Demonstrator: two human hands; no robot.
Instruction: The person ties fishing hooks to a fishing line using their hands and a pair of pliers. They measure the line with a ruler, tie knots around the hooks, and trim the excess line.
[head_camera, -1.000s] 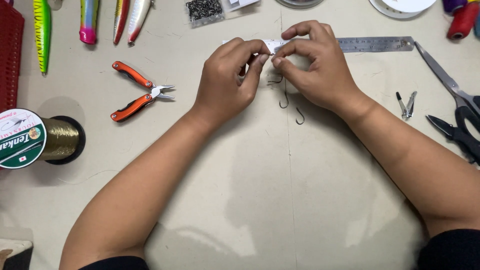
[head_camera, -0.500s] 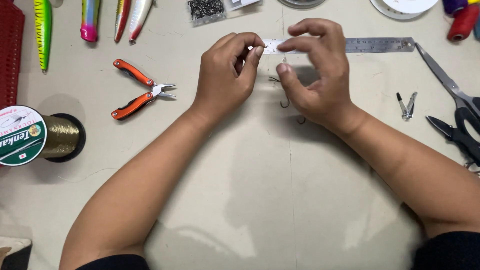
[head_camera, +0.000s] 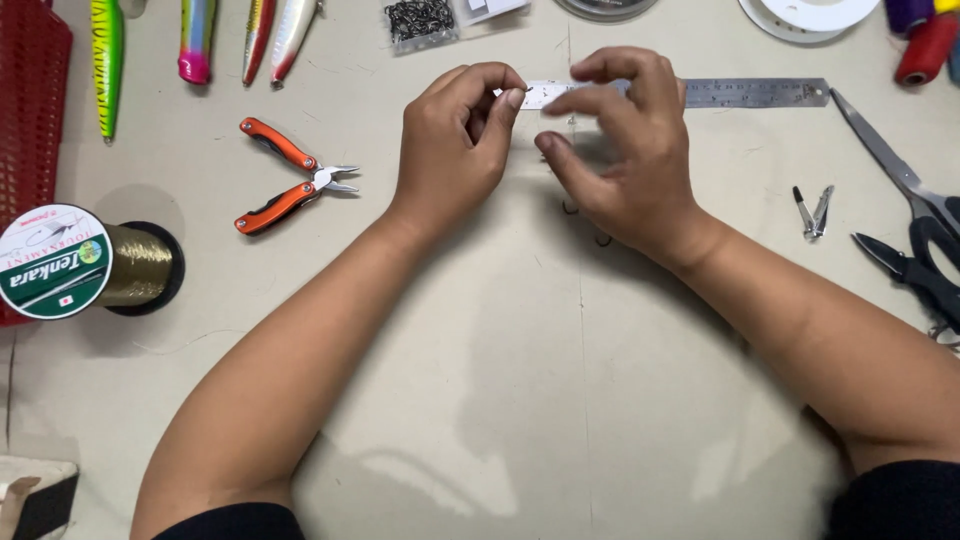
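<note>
Both hands work close together above the middle of the surface (head_camera: 560, 420), just in front of the ruler (head_camera: 750, 93). Our left hand (head_camera: 455, 150) is curled shut, thumb and forefinger pinched on something very small at the fingertips; it looks like a hook (head_camera: 524, 92), though it is too tiny to be sure. Our right hand (head_camera: 625, 150) is half open, fingers spread and slightly blurred, thumb pointing toward the left hand. We cannot tell whether it grips a line; no line shows clearly between the hands.

We judge the hands are held up off the surface and near each other so that fine work at the fingertips stays under our eyes. The ruler lies straight across behind them, handy for measuring.

Two loose hooks (head_camera: 585, 225) lie on the surface right beneath the right hand, partly hidden by it. More hooks sit in a clear packet (head_camera: 420, 18) at the top edge, near the left hand.

Tools are laid out around the work within reach: orange pliers (head_camera: 290, 175) to the left, a spool (head_camera: 70, 262) of gold line further left, lures (head_camera: 105, 50) along the top, clippers (head_camera: 812, 210) and scissors (head_camera: 900, 200) to the right.
</note>
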